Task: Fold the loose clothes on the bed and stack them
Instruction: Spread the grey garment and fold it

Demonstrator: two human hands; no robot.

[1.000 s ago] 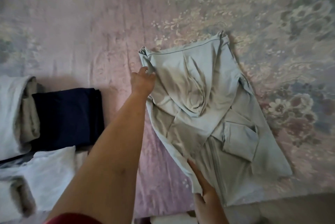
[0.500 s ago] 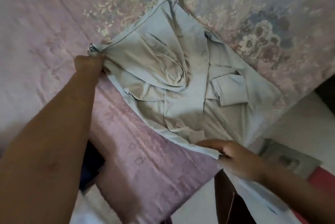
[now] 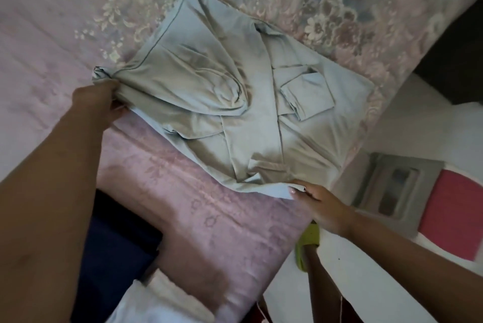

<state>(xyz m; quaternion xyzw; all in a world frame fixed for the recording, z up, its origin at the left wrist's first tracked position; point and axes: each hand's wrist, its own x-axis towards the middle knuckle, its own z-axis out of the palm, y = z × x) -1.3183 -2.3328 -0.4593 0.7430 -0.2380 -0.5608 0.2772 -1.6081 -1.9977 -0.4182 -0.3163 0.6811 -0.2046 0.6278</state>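
A pale grey-green garment (image 3: 235,103) lies rumpled and partly folded on the bed (image 3: 183,192), near the bed's edge, on a pink floral bedspread. The left hand (image 3: 98,101) grips its bunched corner at the far left, fingers curled into the cloth. The right hand (image 3: 317,205) pinches the near hem at the bed's edge, thumb on top. A dark navy folded garment (image 3: 115,252) and a white one (image 3: 146,301) lie nearer the person, partly behind the left arm. Below the bed edge, a lime-green slipper (image 3: 308,244) sits on the white floor, beside a pink-seated stool (image 3: 454,215)
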